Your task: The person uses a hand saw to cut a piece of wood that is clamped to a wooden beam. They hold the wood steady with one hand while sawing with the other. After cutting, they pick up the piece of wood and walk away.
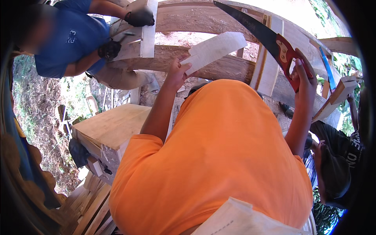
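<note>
My left hand [178, 71] is closed around the near end of a short, pale board [219, 47]. The board tilts up to the right, and its far end has cut-off corners. In my right hand [303, 76] is a handsaw by its red handle [284, 55]. Its long dark blade [250, 26] points up and to the left, with the toothed edge facing down toward the board. Blade and board are apart, both raised over the wooden beams of a workbench [235, 66]. Part of the right hand's grip is hidden behind the handle.
At the far left, a co-worker in a blue shirt [80, 39] with black gloves works at a board [148, 37]. Another person in black [333, 156] is at the right. A wooden box [113, 121] stands left of me, with stacked planks [88, 207] below. Upright planks [270, 58] cross the bench.
</note>
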Motion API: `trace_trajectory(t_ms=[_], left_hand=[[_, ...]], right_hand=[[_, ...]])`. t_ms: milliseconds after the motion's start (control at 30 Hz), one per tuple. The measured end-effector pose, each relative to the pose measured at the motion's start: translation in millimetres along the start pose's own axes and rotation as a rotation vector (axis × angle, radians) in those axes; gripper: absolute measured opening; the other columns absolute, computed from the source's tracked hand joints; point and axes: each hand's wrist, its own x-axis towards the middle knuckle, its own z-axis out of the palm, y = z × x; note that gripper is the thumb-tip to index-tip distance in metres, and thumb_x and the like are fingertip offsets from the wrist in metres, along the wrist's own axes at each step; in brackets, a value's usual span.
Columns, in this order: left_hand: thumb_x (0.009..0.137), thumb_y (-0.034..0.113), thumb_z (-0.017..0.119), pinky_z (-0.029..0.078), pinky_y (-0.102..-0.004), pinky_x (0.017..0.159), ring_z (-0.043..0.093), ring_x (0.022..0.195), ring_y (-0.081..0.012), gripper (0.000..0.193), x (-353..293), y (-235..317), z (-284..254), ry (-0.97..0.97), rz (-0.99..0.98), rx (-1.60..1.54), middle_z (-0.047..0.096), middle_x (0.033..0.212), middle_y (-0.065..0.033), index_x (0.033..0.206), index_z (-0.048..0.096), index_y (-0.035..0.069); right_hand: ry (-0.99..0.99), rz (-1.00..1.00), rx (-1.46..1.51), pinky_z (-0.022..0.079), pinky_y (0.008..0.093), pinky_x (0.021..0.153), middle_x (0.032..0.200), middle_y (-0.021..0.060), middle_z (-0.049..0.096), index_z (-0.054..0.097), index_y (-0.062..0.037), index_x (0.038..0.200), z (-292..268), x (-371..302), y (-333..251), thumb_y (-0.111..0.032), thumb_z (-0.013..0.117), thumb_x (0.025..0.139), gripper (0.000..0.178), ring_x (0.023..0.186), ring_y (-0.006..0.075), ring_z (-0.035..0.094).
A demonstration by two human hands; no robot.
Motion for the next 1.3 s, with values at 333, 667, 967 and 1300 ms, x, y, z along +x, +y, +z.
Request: trace_trajectory(t_ms=[333, 667, 967, 1300], left_hand=[[0.082, 0.007, 0.071, 0.057, -0.0319, 0.081, 0.067, 0.097, -0.0179, 0.067, 51.3, -49.7, -58.3, -0.214, -0.188, 0.752, 0.067, 0.109, -0.0128, 0.144, 0.045, -0.001], [0.096, 0.033, 0.072, 0.048, -0.0266, 0.067, 0.058, 0.072, -0.0096, 0.034, 71.6, -68.5, -29.4, -0.076, -0.099, 0.673, 0.065, 0.087, -0.0026, 0.109, 0.059, 0.004], [0.102, 0.025, 0.065, 0.054, -0.0265, 0.067, 0.066, 0.079, -0.0105, 0.019, 46.5, -39.0, -53.3, -0.193, -0.219, 0.186, 0.069, 0.092, -0.0037, 0.105, 0.057, 0.008], [0.102, 0.021, 0.063, 0.064, -0.0389, 0.079, 0.074, 0.088, -0.0240, 0.021, 54.4, -72.2, -11.2, -0.063, -0.243, 0.036, 0.070, 0.103, -0.0129, 0.108, 0.055, 0.002]], right_hand=[[0.040, 0.112, 0.032, 0.040, 0.0198, 0.067, 0.079, -0.0046, 0.058, 0.063, 0.0008, 0.136, -8.3, -5.9, 41.9, -0.025, 0.073, 0.095, 0.049, 0.069, 0.0034, 0.048], [0.086, 0.152, 0.090, 0.041, 0.0201, 0.066, 0.076, -0.0037, 0.057, 0.064, -0.0004, 0.135, -13.1, -15.7, 50.8, -0.023, 0.074, 0.095, 0.047, 0.069, 0.0042, 0.050], [0.164, 0.168, 0.119, 0.042, 0.0202, 0.065, 0.078, -0.0035, 0.059, 0.066, -0.0030, 0.134, -15.7, -16.9, 58.3, -0.022, 0.075, 0.095, 0.044, 0.067, 0.0040, 0.050], [0.109, 0.125, 0.161, 0.042, 0.0204, 0.065, 0.077, -0.0030, 0.058, 0.064, -0.0005, 0.134, -3.8, 2.6, 56.0, -0.019, 0.074, 0.095, 0.044, 0.067, 0.0040, 0.052]])
